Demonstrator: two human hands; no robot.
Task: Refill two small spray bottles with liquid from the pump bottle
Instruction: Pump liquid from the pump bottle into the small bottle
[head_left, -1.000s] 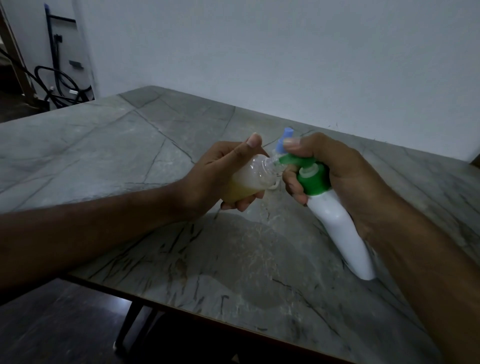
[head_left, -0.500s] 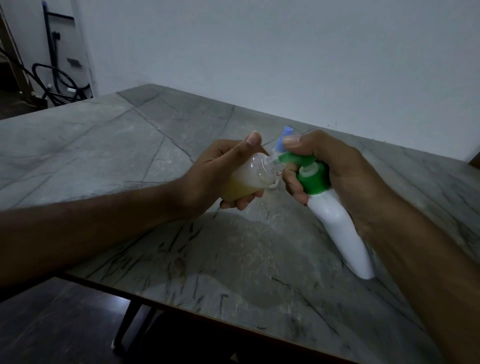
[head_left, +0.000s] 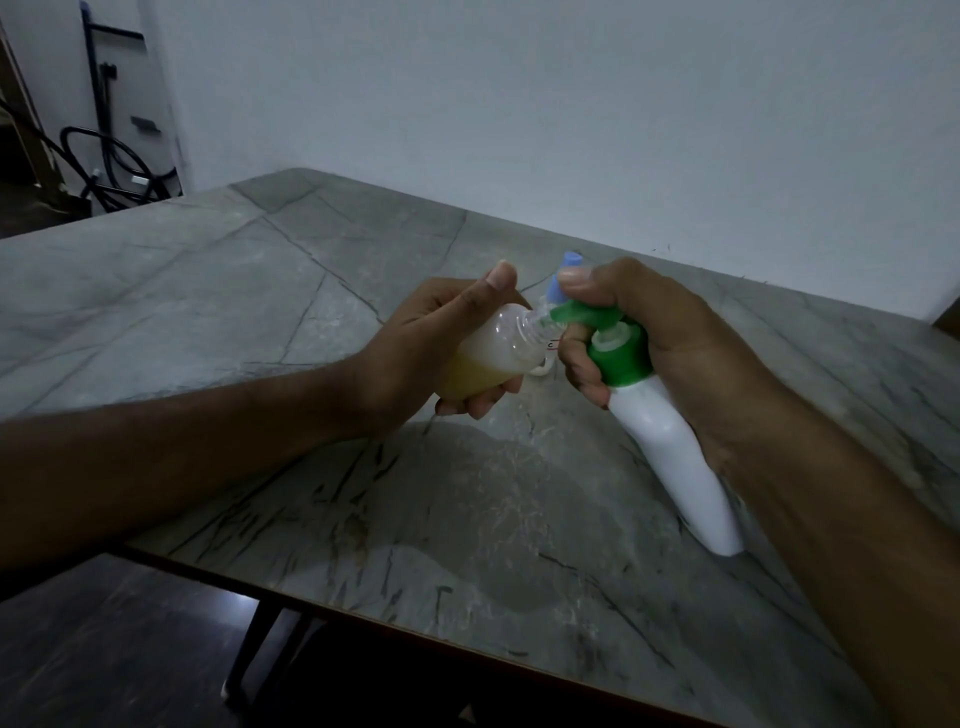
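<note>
— Where is the small spray bottle (head_left: 496, 353) sitting in relation to the hands?

— The left hand (head_left: 441, 348) is wrapped round it, thumb lying along the top, fingers curled underneath. It is tilted on its side above the table (head_left: 260, 322), its open neck pointing right, toward the pump bottle (head_left: 670, 452).

— And the right hand (head_left: 670, 338)?

— Closed round the upper part of the pump bottle, thumb pressed on top of the green pump head (head_left: 584, 314). The bottle leans left, its base resting on the table. The green spout meets the small bottle's neck; whether it goes inside I cannot tell.

— What is in the containers?

— The small one is clear plastic, with pale yellow liquid pooled in its lower part and the portion near the neck see-through. The pump bottle is opaque white, so its contents are hidden.

— Anything else close by?

— A blue piece (head_left: 563, 278) shows just behind the right thumb, partly hidden; I cannot tell what it is.

— The surface?

— Grey-green stone-look top, smooth, crossed by dark veins, standing against a plain pale wall (head_left: 571, 104).
</note>
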